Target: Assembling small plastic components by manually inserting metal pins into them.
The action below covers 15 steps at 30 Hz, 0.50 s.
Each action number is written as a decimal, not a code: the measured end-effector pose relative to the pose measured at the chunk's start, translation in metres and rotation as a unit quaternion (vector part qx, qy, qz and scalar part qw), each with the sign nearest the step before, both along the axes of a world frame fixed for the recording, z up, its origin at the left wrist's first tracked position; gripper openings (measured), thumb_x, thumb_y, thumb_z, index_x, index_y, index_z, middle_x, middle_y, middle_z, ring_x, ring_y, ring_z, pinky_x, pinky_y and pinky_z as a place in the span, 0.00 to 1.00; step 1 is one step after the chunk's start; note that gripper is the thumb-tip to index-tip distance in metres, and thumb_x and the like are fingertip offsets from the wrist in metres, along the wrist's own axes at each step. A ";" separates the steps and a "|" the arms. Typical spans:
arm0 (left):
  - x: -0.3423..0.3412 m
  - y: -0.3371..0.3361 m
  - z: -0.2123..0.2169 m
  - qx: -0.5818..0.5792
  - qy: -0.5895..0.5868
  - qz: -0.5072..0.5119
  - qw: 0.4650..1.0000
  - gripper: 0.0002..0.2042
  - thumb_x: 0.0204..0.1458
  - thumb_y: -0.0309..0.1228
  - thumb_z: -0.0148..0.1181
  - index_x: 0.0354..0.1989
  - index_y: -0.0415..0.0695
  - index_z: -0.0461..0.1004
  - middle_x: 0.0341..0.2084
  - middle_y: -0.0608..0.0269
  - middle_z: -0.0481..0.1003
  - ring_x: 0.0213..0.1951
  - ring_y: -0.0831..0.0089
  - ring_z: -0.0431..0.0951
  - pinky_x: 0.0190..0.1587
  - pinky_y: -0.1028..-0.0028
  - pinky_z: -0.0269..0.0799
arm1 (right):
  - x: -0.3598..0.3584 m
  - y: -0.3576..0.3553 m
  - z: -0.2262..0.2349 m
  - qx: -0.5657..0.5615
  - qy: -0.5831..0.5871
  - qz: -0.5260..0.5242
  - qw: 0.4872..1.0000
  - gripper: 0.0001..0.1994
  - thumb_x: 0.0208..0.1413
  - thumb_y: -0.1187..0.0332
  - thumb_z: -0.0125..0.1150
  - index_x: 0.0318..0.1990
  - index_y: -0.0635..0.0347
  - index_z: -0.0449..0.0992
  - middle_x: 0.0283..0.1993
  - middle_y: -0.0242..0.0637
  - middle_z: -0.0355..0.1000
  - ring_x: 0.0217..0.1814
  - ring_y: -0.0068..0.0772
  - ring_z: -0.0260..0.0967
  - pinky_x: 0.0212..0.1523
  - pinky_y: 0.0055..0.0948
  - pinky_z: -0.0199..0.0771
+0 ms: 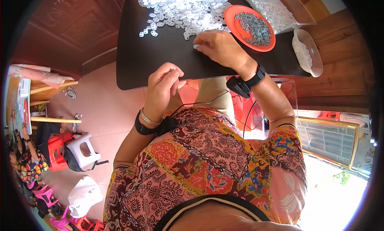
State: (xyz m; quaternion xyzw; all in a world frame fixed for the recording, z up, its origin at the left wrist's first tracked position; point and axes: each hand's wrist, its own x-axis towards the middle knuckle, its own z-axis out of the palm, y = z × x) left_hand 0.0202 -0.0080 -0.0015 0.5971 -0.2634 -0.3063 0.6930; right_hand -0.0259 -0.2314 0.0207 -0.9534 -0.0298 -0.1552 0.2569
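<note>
My right hand (219, 47) rests on the dark table (152, 59), its fingertips pinching a small white plastic piece at the near edge of a heap of white plastic pieces (184, 15). My left hand (162, 87) hovers at the table's near edge with fingers curled together; whether it holds something small is hidden. An orange plate (239, 27) holding small grey metal parts (254, 29) lies just beyond my right hand.
A clear tray (280, 11) of white pieces and a clear bowl (310, 53) sit at the table's right. Plastic stools (80, 151) and a small wooden table (52, 119) stand on the pink floor at left, where another person sits.
</note>
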 end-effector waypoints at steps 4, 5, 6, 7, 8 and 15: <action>0.001 0.001 -0.001 0.000 -0.008 -0.008 1.000 0.10 0.57 0.30 0.45 0.29 0.38 0.70 0.12 0.73 0.60 0.16 0.86 0.56 0.21 0.83 0.54 | 0.014 -0.013 -0.003 -0.093 -0.012 0.001 0.996 0.06 0.50 0.70 0.59 0.35 0.60 0.77 0.32 0.41 0.74 0.35 0.45 0.72 0.36 0.35 0.72; 0.001 0.001 -0.002 -0.003 0.000 -0.007 1.000 0.10 0.57 0.29 0.46 0.28 0.37 0.69 0.12 0.73 0.59 0.16 0.87 0.55 0.22 0.84 0.59 | 0.021 -0.016 -0.002 -0.107 -0.039 0.004 0.993 0.06 0.50 0.70 0.58 0.35 0.60 0.77 0.32 0.41 0.74 0.34 0.45 0.72 0.37 0.35 0.72; 0.001 0.002 -0.003 -0.003 0.000 -0.005 1.000 0.10 0.57 0.29 0.46 0.28 0.37 0.69 0.12 0.73 0.59 0.16 0.87 0.55 0.22 0.84 0.59 | 0.025 -0.018 0.000 -0.121 -0.066 0.007 0.990 0.06 0.50 0.70 0.58 0.35 0.60 0.77 0.31 0.40 0.73 0.34 0.45 0.72 0.37 0.35 0.72; 0.001 0.002 -0.005 -0.007 0.001 -0.004 1.000 0.10 0.57 0.29 0.46 0.28 0.37 0.69 0.12 0.73 0.60 0.16 0.87 0.55 0.21 0.83 0.55 | 0.029 -0.017 0.002 -0.118 -0.063 0.009 0.991 0.06 0.50 0.71 0.58 0.34 0.59 0.77 0.32 0.40 0.73 0.35 0.45 0.72 0.37 0.36 0.72; 0.001 0.002 -0.006 -0.011 0.002 -0.004 1.000 0.10 0.57 0.29 0.47 0.28 0.37 0.69 0.12 0.73 0.60 0.16 0.87 0.55 0.20 0.83 0.50 | 0.034 -0.014 0.002 -0.118 -0.063 0.010 0.991 0.06 0.50 0.71 0.58 0.34 0.59 0.77 0.32 0.40 0.73 0.35 0.45 0.72 0.37 0.36 0.72; 0.001 0.005 -0.007 -0.019 0.017 0.004 1.000 0.10 0.57 0.29 0.47 0.28 0.37 0.70 0.12 0.73 0.60 0.16 0.86 0.56 0.20 0.83 0.50 | 0.055 -0.010 -0.006 -0.254 -0.053 0.063 0.964 0.05 0.49 0.70 0.58 0.34 0.57 0.77 0.34 0.38 0.70 0.40 0.42 0.70 0.40 0.36 0.72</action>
